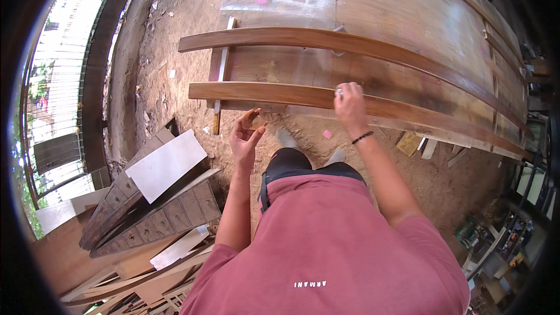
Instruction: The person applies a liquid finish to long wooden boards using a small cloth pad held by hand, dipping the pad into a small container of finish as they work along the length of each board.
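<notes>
Two long, brown-stained wooden planks lie side by side across a worktable [280,9]. The near plank [262,91] passes under my right hand [350,105], whose fingers are bunched together at its surface. A small pale bit shows at those fingertips, but what they hold is mostly hidden. Beyond it runs the far plank [291,37]. My left hand [248,134] is raised just short of the near plank's left part, thumb and fingers curved and apart, with dark stains on the fingertips. It holds nothing I can see.
A thin crosspiece [223,64] props the planks' left ends. On the left, a white board [166,166] rests on dark slatted wooden pieces [169,221], with scrap wood [134,283] below. Offcuts [429,149] lie under the table's near edge. Clutter [501,251] stands at lower right.
</notes>
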